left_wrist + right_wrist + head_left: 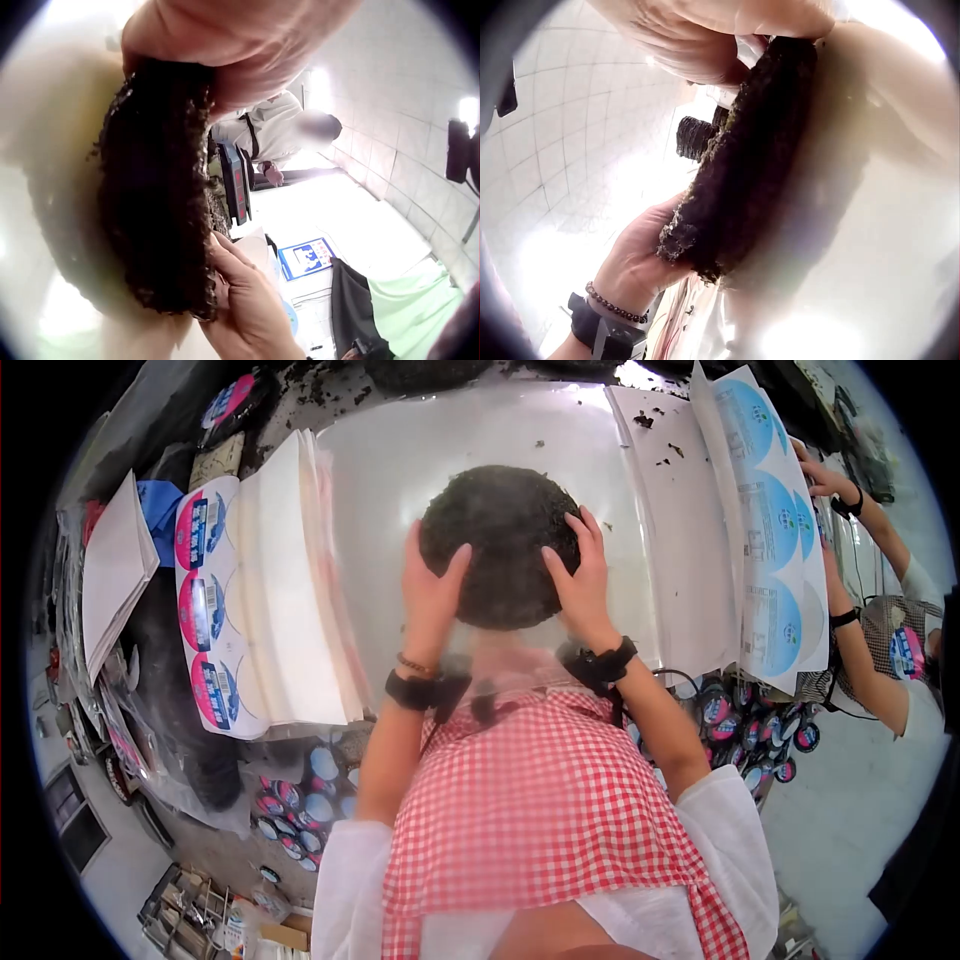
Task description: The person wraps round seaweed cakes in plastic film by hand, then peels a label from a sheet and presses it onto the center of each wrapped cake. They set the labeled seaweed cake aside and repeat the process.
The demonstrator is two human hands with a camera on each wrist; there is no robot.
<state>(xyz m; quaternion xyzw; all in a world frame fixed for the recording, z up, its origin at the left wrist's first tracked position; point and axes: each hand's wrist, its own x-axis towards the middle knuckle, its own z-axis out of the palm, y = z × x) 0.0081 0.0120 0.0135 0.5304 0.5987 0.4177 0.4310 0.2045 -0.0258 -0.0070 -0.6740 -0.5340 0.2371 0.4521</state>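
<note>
A thick, round dark cake of dried seaweed (498, 550) with rough, flaky edges is between my hands, close over a shiny metal tabletop (385, 470). My left hand (435, 585) grips its left side, thumb on the upper face. From the other side my right hand (582, 580) holds it the same way, thumb near the top and fingers round the rim. In the left wrist view the seaweed cake's (161, 195) thick side shows, with its reflection in the metal. The right wrist view shows the seaweed cake (742, 165) held at both ends.
Sheets of pink and blue round labels (208, 605) and white paper (290, 580) lie left. More paper (685, 540) and blue label sheets (770, 530) stand right. Another person's arm (870, 660) is at far right. Several labelled packs (740, 725) lie below the table.
</note>
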